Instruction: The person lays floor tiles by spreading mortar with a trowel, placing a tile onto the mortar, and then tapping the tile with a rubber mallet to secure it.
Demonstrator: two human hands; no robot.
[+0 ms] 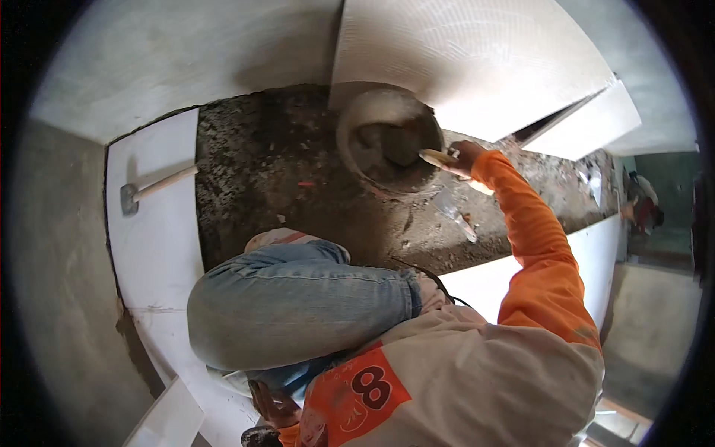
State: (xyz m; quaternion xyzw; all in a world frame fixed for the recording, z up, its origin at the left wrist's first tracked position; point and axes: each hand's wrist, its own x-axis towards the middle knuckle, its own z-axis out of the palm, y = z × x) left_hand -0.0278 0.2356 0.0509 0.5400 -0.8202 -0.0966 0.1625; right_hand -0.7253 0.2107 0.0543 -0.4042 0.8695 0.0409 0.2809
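My right hand [466, 156], at the end of an orange sleeve, is closed around the pale handle of a trowel [436, 158]. The tool reaches over the rim of a round bucket [348, 153], and its blade end blends into the dark grey mortar [401, 145] inside. Down by my bent knee, close to the lower edge, my left hand [274, 404] has its fingers stretched out and holds nothing I can see. A flat-bladed scraper [456, 214] lies on the rough ground just right of the bucket.
A mallet [129, 200] with a wooden handle rests on a white tile [153, 253] at left. Large pale tiles [484, 59] lean against the far wall. More white tile [484, 287] runs along the right. Another person [644, 205] is bent over at far right.
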